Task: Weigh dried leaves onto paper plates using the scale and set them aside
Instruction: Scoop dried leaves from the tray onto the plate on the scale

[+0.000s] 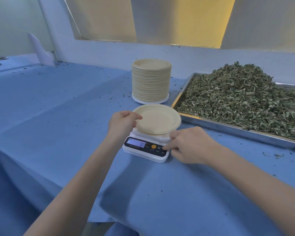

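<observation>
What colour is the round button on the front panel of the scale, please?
Orange, seen in the head view: the round button sits on the scale beside its lit display.

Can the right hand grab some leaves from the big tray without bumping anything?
Probably yes. The right hand is at the scale's buttons, and the tray of dried leaves lies just beyond it to the right, uncovered. Only bare blue cloth shows between them, and the plate sits off to the left.

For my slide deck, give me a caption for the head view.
Left hand holds an empty plate on the scale; right hand fingers its button.
</observation>
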